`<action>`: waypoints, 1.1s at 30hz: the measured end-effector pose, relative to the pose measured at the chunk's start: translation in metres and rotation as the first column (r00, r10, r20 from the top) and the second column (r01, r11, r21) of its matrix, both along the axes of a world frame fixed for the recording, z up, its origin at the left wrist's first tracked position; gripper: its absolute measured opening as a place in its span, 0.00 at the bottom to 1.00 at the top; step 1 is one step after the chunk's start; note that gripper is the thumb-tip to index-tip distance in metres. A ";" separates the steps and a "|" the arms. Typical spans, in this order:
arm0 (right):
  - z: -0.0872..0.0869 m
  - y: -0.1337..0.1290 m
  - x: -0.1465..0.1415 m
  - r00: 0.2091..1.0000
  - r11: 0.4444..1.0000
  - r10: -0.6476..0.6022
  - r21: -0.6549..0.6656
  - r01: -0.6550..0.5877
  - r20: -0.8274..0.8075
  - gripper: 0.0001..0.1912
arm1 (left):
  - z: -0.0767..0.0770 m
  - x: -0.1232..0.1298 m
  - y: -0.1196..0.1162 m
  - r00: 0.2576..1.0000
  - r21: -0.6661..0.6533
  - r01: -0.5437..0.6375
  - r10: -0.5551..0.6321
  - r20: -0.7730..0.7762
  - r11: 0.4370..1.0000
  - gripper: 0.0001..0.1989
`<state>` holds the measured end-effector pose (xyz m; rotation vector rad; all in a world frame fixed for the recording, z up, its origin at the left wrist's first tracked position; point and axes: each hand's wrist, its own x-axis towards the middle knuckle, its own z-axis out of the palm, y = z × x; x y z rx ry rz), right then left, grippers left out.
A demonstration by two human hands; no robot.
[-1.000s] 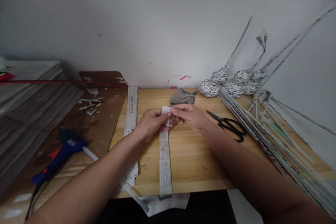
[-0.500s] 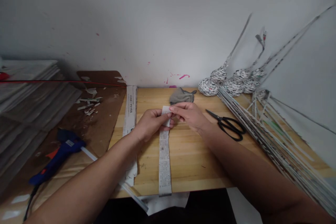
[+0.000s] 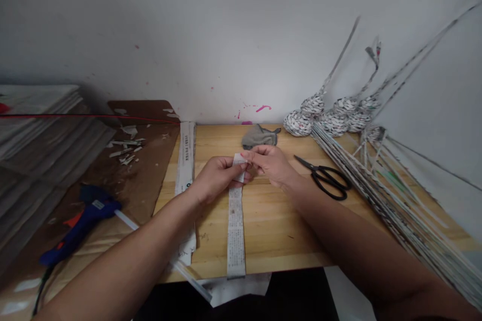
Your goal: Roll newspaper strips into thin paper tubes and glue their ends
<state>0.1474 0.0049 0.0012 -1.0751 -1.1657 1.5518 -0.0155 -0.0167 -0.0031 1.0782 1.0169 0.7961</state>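
A long printed newspaper strip [image 3: 236, 230] runs from the near table edge up to both hands. My left hand [image 3: 220, 175] holds it near its far end, thumb on top and fingers beneath. My right hand [image 3: 269, 163] pinches the top right corner of the same strip, its fingertips beside my left thumb. Just beyond the hands lies a crumpled grey cloth [image 3: 259, 137]. Black-handled scissors [image 3: 327, 179] rest to the right, their blades apart. A stack of paper strips [image 3: 185, 160] lies on the left, partly covered by my left forearm.
A blue glue gun [image 3: 81, 225] with a glue stick lies at left, near paper scraps [image 3: 128, 150] on brown cardboard [image 3: 150, 175] and piled newspapers [image 3: 41, 125]. At right are woven paper gourds [image 3: 299, 123] and a bundle of paper rods [image 3: 376, 195].
The view has shifted slightly. Both hands keep their hold on the strip, with my right fingertips moved a little to the left along its top edge.
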 end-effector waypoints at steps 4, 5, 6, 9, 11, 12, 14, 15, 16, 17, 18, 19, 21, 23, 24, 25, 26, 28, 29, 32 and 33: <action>-0.003 0.006 0.008 0.997 0.995 0.080 0.053 -0.080 0.016 0.19 | 0.001 -0.001 0.001 0.999 -0.022 -0.033 0.034 0.030 0.999 0.14; -0.003 0.007 0.010 0.993 0.991 0.113 0.063 -0.115 0.029 0.19 | 0.001 -0.002 0.002 0.999 -0.027 -0.036 0.037 0.039 0.999 0.15; -0.003 0.007 0.011 0.988 0.986 0.147 0.071 -0.150 0.044 0.19 | 0.002 -0.002 0.002 0.998 -0.031 -0.034 0.035 0.044 0.999 0.15; -0.003 0.006 0.011 0.972 0.970 0.222 0.084 -0.229 0.081 0.18 | 0.002 -0.003 0.003 0.999 -0.031 -0.011 0.012 0.035 0.999 0.15; -0.003 0.005 0.010 0.971 0.969 0.223 0.088 -0.231 0.088 0.18 | 0.001 -0.003 0.002 1.000 -0.017 0.012 -0.011 0.027 1.000 0.14; -0.003 0.004 0.009 0.971 0.970 0.219 0.091 -0.227 0.092 0.18 | 0.001 -0.003 0.002 0.999 -0.011 0.021 -0.021 0.026 1.000 0.14; -0.003 0.004 0.009 0.971 0.970 0.210 0.104 -0.221 0.113 0.17 | 0.001 -0.003 0.002 0.999 -0.004 0.027 -0.027 0.028 1.000 0.14; -0.003 0.005 0.009 0.970 0.969 0.209 0.109 -0.223 0.125 0.17 | 0.001 -0.003 0.002 0.999 -0.004 0.029 -0.029 0.029 1.000 0.15; -0.003 0.005 0.009 0.968 0.968 0.209 0.113 -0.225 0.137 0.17 | 0.002 -0.003 0.002 0.999 -0.008 0.032 -0.031 0.027 0.999 0.15; -0.003 0.006 0.010 0.968 0.968 0.206 0.117 -0.224 0.144 0.17 | 0.002 -0.002 0.002 0.999 -0.012 0.035 -0.034 0.024 0.999 0.15; -0.003 0.006 0.010 0.968 0.968 0.201 0.121 -0.220 0.149 0.17 | 0.003 -0.002 0.001 0.999 -0.017 0.037 -0.037 0.019 0.999 0.16; -0.003 0.006 0.010 0.970 0.970 0.193 0.122 -0.212 0.152 0.17 | 0.004 -0.002 0.001 0.999 -0.022 0.036 -0.035 0.012 0.999 0.16; -0.002 0.005 0.009 0.974 0.975 0.162 0.128 -0.182 0.158 0.16 | 0.005 -0.001 0.001 1.000 -0.027 0.020 -0.020 0.001 0.999 0.16; -0.003 0.005 0.007 0.979 0.981 0.116 0.136 -0.139 0.167 0.15 | 0.005 -0.001 0.001 1.000 -0.030 0.008 -0.008 -0.001 1.000 0.16; -0.003 0.004 0.006 0.981 0.983 0.095 0.140 -0.119 0.170 0.14 | 0.005 -0.001 0.001 1.000 -0.032 0.005 -0.005 0.001 0.999 0.16; -0.004 0.004 0.006 0.982 0.984 0.082 0.143 -0.106 0.168 0.14 | 0.006 -0.001 0.001 1.000 -0.033 0.006 -0.006 0.003 0.999 0.17; -0.005 0.004 0.005 0.984 0.985 0.077 0.141 -0.100 0.161 0.14 | 0.006 0.000 0.001 1.000 -0.032 0.009 -0.009 0.004 0.999 0.17; -0.007 0.004 0.004 0.987 0.987 0.078 0.128 -0.097 0.142 0.14 | 0.007 0.000 0.000 1.000 -0.028 0.006 -0.006 -0.001 1.000 0.18; -0.007 0.004 0.004 0.988 0.988 0.079 0.119 -0.095 0.132 0.14 | 0.007 0.000 0.000 1.000 -0.024 0.002 -0.002 -0.007 1.000 0.18; -0.008 0.003 0.003 0.993 0.995 0.059 0.069 -0.067 0.103 0.15 | 0.009 0.001 0.000 1.000 -0.013 -0.005 0.005 -0.028 1.000 0.17; -0.008 0.003 0.002 0.994 0.997 0.049 0.051 -0.054 0.093 0.15 | 0.009 0.001 -0.001 0.999 -0.011 -0.001 0.001 -0.033 1.000 0.17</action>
